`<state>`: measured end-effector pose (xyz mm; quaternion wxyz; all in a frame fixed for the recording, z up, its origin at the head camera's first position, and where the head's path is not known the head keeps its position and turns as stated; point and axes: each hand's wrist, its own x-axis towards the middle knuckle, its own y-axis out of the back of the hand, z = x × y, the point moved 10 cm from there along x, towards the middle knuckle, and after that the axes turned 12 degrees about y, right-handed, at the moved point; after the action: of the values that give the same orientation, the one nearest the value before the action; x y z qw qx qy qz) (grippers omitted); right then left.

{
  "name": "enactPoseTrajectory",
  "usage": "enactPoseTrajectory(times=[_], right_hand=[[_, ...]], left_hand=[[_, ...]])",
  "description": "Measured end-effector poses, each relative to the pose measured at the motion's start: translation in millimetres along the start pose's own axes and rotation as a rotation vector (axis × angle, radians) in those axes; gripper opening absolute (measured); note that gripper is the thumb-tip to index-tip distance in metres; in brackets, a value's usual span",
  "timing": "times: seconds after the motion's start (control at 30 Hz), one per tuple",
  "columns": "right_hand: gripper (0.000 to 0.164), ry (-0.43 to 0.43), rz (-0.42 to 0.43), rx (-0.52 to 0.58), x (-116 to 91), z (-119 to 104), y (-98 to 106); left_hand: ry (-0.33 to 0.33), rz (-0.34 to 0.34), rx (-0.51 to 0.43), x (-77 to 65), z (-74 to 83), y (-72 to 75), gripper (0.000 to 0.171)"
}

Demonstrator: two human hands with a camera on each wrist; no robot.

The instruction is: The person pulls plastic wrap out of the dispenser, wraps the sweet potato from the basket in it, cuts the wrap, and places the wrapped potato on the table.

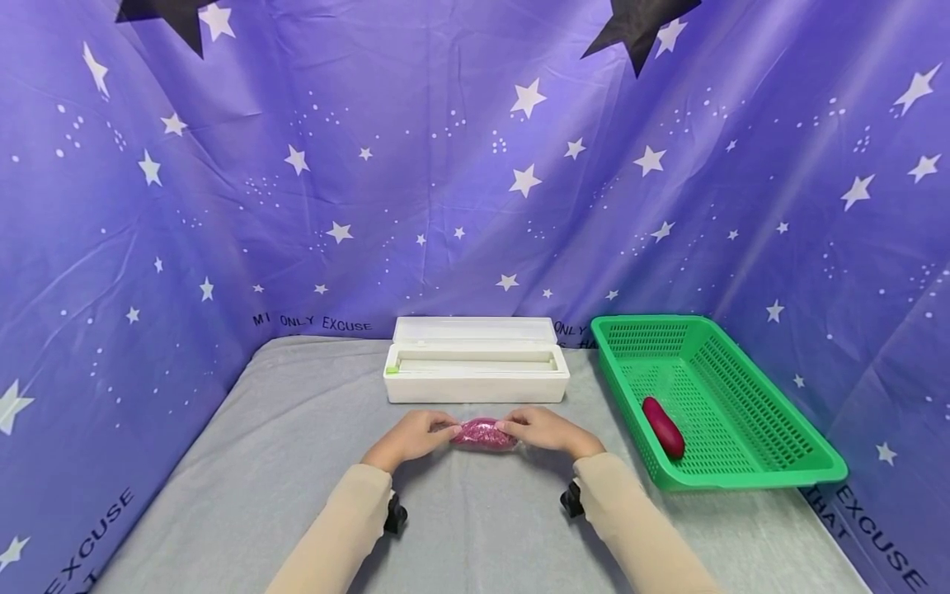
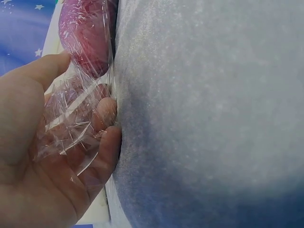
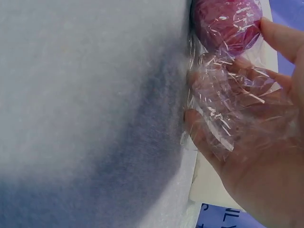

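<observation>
- My beige sleeves (image 1: 334, 528) are reaching in from the near side of the white box (image 1: 477, 389), and black devices (image 1: 396, 515) are sitting at both wrists.
- My left hand (image 1: 418, 436) is pinching the left end of a wrapped purple-red oblong (image 1: 484, 435); its thumb is touching the end, and its fingers are curling under crumpled clear film (image 2: 71, 123).
- My right hand (image 1: 547, 430) is pinching the right end in the same manner, thumb against the side, fingers behind loose film.
- The wrapped oblong itself is lying crosswise just in front of the white box, on the grey table (image 1: 260, 462).
- To the right of the white box, a green basket (image 1: 735, 480) is standing with a bare red oblong (image 1: 664, 427) lying inside along its left wall.
- The white box is standing open, its lid (image 1: 475, 330) tilting up along the back edge, and a green tab (image 1: 392, 370) is showing at its left end.
- Behind the white box, a purple star-printed curtain (image 1: 430, 165) is hanging.
</observation>
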<state>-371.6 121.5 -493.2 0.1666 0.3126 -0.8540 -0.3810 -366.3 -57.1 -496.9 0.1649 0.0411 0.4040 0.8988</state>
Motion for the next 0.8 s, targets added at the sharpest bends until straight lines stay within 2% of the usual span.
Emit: enactPoseTrajectory(times=[0.2,0.37,0.5,0.6,0.8], right_hand=[[0.041,0.090,0.030,0.068,3,-11,3],[0.032,0.175,0.010,0.128,9,-20,1],[0.029,0.178,0.004,0.134,11,-23,1],[0.027,0.165,0.002,0.127,11,-22,2],[0.025,0.166,-0.009,0.106,10,-20,2]], left_hand=[[0.024,0.013,0.023,1.9,-0.5,0.9,0.034],[0.016,0.046,0.064,2.3,2.0,3.4,0.033],[-0.018,0.088,0.057,-1.8,10.9,11.0,0.032],[-0.058,0.148,0.067,-6.3,22.3,19.5,0.029],[-0.141,0.320,0.137,-15.9,46.4,35.6,0.014]])
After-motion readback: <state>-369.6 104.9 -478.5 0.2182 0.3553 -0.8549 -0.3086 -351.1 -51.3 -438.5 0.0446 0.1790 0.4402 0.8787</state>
